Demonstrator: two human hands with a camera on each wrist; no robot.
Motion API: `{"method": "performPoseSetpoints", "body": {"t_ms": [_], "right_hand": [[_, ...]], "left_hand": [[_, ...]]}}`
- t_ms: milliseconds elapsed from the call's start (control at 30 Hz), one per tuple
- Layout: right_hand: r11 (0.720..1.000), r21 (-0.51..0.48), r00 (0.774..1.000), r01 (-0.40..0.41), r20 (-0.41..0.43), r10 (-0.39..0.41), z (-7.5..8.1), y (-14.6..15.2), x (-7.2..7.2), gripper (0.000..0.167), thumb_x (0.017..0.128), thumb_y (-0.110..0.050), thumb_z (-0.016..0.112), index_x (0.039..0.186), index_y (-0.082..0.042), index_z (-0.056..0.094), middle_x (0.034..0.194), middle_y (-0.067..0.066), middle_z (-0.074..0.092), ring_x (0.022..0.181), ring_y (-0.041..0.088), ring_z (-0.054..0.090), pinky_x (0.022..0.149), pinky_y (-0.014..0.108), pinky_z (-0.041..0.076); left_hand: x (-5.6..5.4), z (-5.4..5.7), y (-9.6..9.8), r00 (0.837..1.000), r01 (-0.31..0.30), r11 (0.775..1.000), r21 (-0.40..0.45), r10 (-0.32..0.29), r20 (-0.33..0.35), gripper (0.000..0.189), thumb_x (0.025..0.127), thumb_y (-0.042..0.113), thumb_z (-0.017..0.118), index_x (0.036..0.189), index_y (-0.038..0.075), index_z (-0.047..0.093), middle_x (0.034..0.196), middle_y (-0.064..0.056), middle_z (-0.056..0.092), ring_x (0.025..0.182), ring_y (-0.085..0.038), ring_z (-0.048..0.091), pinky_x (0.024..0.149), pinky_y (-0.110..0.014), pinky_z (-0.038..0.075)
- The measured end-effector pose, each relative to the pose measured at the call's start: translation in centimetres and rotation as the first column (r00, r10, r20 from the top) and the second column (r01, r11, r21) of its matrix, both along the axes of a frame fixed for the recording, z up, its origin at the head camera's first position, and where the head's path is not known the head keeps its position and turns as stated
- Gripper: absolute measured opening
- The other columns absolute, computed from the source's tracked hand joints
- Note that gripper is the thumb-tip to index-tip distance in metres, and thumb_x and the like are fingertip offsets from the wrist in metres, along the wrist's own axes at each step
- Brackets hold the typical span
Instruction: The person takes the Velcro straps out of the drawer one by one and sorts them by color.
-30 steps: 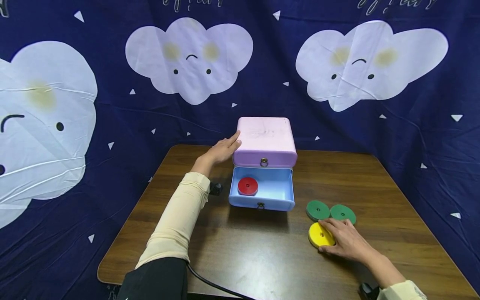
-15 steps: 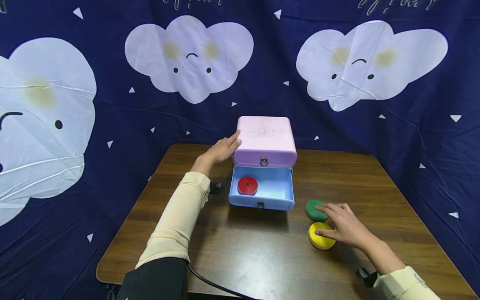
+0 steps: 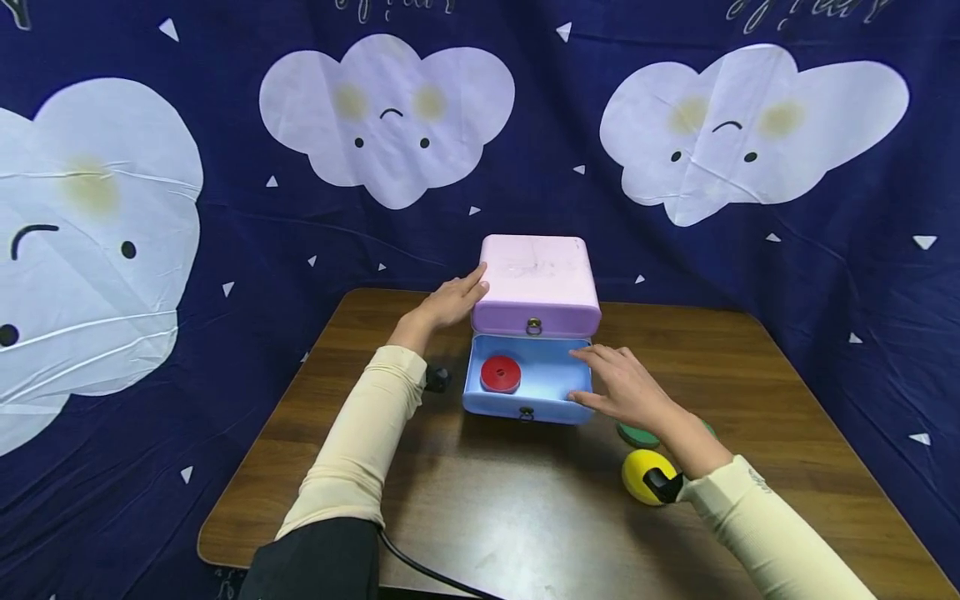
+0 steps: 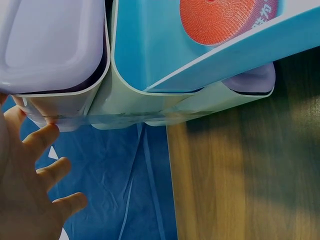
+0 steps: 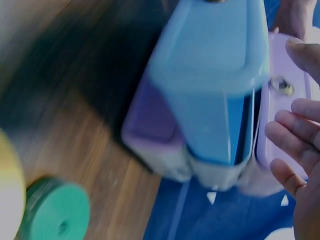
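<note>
A small drawer chest [image 3: 536, 271] stands on the table, its blue drawer [image 3: 551, 375] pulled out. A red roll of tape [image 3: 500, 374] lies in the left part of that drawer. My left hand [image 3: 450, 304] rests against the chest's upper left side, fingers extended. Over the drawer's right edge is my right hand [image 3: 622, 387], fingers apart and nothing held; the right wrist view shows the same spread fingers. Beneath my right forearm lie a yellow roll of tape [image 3: 636, 472], partly covered, and green rolls [image 3: 637, 436], mostly hidden.
The wooden table [image 3: 480, 508] carries everything. A purple drawer [image 3: 495, 319] above the blue one is shut, and another purple drawer [image 5: 152, 112] shows below it. A black cable [image 3: 427, 571] runs at the front edge. A dark blue cloth [image 3: 547, 125] hangs behind.
My right hand has left the yellow roll, passed over the green rolls and moved up and left to the blue drawer. My left hand stays at the chest.
</note>
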State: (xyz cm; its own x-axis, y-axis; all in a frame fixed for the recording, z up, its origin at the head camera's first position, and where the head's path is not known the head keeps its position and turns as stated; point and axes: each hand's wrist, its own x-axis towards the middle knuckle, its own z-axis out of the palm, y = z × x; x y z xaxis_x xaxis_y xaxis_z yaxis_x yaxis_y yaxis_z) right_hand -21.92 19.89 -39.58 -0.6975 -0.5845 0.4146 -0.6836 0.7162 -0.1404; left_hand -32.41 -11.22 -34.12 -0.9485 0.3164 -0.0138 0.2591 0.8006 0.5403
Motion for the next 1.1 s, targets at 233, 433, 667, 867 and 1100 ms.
{"method": "performPoseSetpoints", "body": {"t_ms": [233,433,667,867,1100], "right_hand": [[0.999,0.037,0.999,-0.030,0.011,0.030,0.0,-3.4,-1.6,0.064,0.077,-0.042,0.075,0.126,-0.005,0.058,0.120,0.010,0.063,0.108,0.024,0.059,0.085,0.043,0.046],[0.998,0.052,0.992,-0.029,0.126,0.022,-0.4,-5.3,-2.5,0.066,0.080,-0.043,0.072,0.131,-0.006,0.054,0.128,0.012,0.059,0.115,0.027,0.057,0.094,0.050,0.046],[0.998,0.060,0.976,-0.013,0.217,0.000,-0.7,-6.8,-3.9,0.072,0.078,-0.047,0.073,0.134,-0.007,0.051,0.134,0.014,0.055,0.118,0.031,0.056,0.099,0.051,0.044],[0.997,0.074,0.946,-0.006,0.322,-0.018,-1.0,-7.5,-4.9,0.077,0.078,-0.048,0.072,0.138,-0.007,0.047,0.142,0.016,0.047,0.127,0.036,0.049,0.106,0.056,0.036],[0.993,0.115,0.936,-0.029,0.351,-0.013,-1.7,-8.3,-5.7,0.078,0.078,-0.049,0.072,0.139,-0.010,0.045,0.143,0.013,0.047,0.129,0.033,0.048,0.107,0.054,0.037]], "left_hand": [[0.0,0.2,0.1,1.000,0.002,1.000,-0.008,-0.002,-0.004,0.057,0.099,0.057,0.019,0.151,0.039,0.006,0.159,-0.001,0.019,0.148,-0.031,0.010,0.120,-0.051,0.009],[-0.1,0.1,0.3,1.000,0.006,1.000,-0.020,-0.006,-0.010,0.057,0.099,0.056,0.019,0.151,0.038,0.007,0.158,-0.001,0.021,0.148,-0.031,0.012,0.120,-0.049,0.010],[-0.1,0.1,0.2,1.000,-0.002,1.000,-0.028,0.002,-0.007,0.057,0.098,0.057,0.019,0.151,0.039,0.007,0.158,0.000,0.022,0.148,-0.029,0.012,0.120,-0.049,0.011],[-0.2,0.1,0.1,1.000,-0.006,0.999,-0.039,0.005,-0.019,0.057,0.099,0.057,0.018,0.151,0.038,0.007,0.158,-0.001,0.023,0.147,-0.031,0.015,0.120,-0.048,0.014],[-0.1,0.0,-0.1,1.000,-0.003,0.999,-0.035,0.003,-0.011,0.056,0.098,0.058,0.017,0.150,0.040,0.006,0.158,0.000,0.022,0.148,-0.028,0.015,0.120,-0.046,0.013]]}}
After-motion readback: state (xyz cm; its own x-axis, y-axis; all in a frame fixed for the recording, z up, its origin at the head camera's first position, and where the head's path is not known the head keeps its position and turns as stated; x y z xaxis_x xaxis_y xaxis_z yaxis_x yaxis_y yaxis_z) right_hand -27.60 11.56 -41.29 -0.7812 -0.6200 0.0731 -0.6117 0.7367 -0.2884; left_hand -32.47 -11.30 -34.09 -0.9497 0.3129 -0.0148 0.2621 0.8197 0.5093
